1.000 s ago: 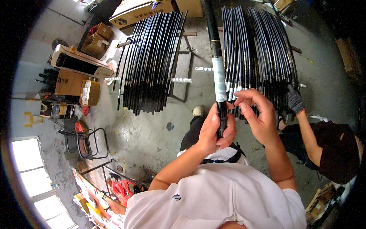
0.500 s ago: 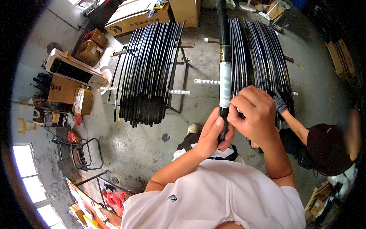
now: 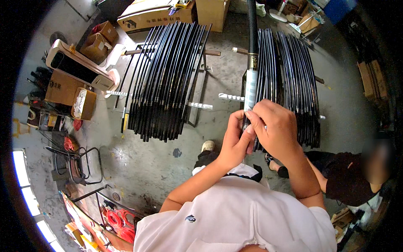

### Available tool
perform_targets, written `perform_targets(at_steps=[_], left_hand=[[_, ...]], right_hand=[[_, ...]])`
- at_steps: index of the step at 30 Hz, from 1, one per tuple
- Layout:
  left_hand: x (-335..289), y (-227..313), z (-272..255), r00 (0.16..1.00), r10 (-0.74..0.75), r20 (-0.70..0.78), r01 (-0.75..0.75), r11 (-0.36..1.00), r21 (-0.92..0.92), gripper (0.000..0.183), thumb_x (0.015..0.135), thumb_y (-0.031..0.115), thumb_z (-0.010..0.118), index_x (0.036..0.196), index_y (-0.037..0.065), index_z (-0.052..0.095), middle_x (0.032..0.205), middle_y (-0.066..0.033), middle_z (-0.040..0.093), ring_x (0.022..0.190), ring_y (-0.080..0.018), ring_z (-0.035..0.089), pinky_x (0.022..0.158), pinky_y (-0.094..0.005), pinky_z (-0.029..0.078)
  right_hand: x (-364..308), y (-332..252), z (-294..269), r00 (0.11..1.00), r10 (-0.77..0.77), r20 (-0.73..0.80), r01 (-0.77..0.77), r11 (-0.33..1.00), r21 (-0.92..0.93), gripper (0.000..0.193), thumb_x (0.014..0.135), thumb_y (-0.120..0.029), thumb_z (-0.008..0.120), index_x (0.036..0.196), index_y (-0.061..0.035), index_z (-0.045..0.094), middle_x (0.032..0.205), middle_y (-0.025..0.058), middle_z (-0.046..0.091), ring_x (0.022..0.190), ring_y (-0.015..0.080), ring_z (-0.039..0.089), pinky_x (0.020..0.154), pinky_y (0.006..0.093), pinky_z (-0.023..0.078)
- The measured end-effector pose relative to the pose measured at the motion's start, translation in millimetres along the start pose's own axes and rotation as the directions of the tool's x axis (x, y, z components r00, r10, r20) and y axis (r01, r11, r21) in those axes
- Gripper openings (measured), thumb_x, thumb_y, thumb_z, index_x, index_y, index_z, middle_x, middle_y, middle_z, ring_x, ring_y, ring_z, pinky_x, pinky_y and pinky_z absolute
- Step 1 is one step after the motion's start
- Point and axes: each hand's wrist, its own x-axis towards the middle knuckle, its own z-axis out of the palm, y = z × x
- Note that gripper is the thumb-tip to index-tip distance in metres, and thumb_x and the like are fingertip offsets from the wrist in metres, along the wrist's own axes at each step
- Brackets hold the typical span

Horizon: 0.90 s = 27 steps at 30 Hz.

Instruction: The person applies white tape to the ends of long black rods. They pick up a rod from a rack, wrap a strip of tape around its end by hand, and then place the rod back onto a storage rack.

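Grey workshop floor [image 3: 155, 168]: dark rod [image 3: 253, 38] in two hands

Left hand [image 3: 235, 143]: closed around the lower part of the rod, thumb toward the right hand. Right hand [image 3: 275, 126]: fingers curled, thumb tip at the lower edge of a pale striped band [image 3: 251, 90] on the rod; cannot tell whether thumb and finger pinch anything. Hands touch or nearly so. Rod position: in front of the white shirt [image 3: 235, 210], running up and away past the top edge of the view; lower end hidden by the hands. Gold-marked section just above the band.

Beyond, to the left: a row of dark rods [image 3: 163, 88] side by side on a metal stand. To the right: a second batch [image 3: 289, 80], partly behind the held rod.

Further out: co-worker in dark clothing [image 3: 350, 176] at right; long cardboard box [image 3: 155, 19] at top; black-framed chair [image 3: 86, 166] and red tubing [image 3: 119, 222] at left.
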Motion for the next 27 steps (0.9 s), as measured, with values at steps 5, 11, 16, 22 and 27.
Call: perform_targets(at_steps=[5,11,16,22,27], left_hand=[[18.2,18.9,-4.1,0.998,-0.056,-0.041,0.057,0.998,0.028,0.034,0.088,0.007,0.049,0.115,0.003,0.030,0.078,-0.0042,0.047,0.049,-0.0066,0.045,0.041,-0.0203,0.038],[41.0,13.5,-12.2,0.998,-0.065,-0.009,0.065,0.998,0.011,0.039,0.084,0.004,0.053,0.114,0.003,0.028,0.078,-0.0073,0.052,0.040,-0.0091,0.046,0.033,-0.0214,0.036],[51.1,14.4,-19.8,0.985,-0.158,0.073,0.162,0.985,-0.059,0.038,0.082,0.004,0.052,0.115,0.005,0.033,0.082,-0.0057,0.052,0.052,-0.0101,0.051,0.042,-0.0234,0.042],[65.2,35.2,-26.6,0.993,-0.104,0.064,0.105,0.994,-0.014,0.032,0.080,0.003,0.055,0.110,0.005,0.043,0.078,-0.0031,0.054,0.054,-0.0089,0.051,0.041,-0.0240,0.040],[85.2,27.0,-41.3,0.994,-0.112,0.016,0.112,0.993,-0.022,0.032,0.082,0.006,0.057,0.110,0.004,0.041,0.065,-0.0055,0.052,0.042,-0.0106,0.044,0.037,-0.0242,0.035]], right_hand=[[8.7,-9.1,-10.4,0.992,-0.074,0.103,0.077,0.997,-0.021,0.019,0.075,-0.016,0.058,0.063,-0.0059,0.047,0.059,0.0088,0.047,0.054,0.0291,0.052,0.048,0.0396,0.042],[16.9,-14.1,-34.1,0.986,0.025,0.164,-0.022,1.000,-0.020,0.008,0.072,-0.010,0.057,0.070,-0.0038,0.061,0.069,0.0120,0.060,0.061,0.0307,0.059,0.053,0.0372,0.047],[24.0,-21.8,-44.8,0.990,0.080,0.119,-0.089,0.993,0.076,0.009,0.074,-0.008,0.057,0.068,-0.0005,0.057,0.064,0.0133,0.055,0.054,0.0293,0.055,0.048,0.0355,0.041],[23.7,-27.2,-42.8,0.998,0.041,0.055,-0.047,0.992,0.118,0.013,0.074,-0.004,0.058,0.065,0.0013,0.051,0.057,0.0116,0.047,0.047,0.0238,0.047,0.043,0.0328,0.034],[21.8,-46.5,-70.4,0.996,0.052,-0.073,-0.043,0.992,0.119,0.017,0.073,-0.002,0.060,0.061,0.0010,0.049,0.053,0.0085,0.043,0.045,0.0197,0.042,0.043,0.0312,0.030]])
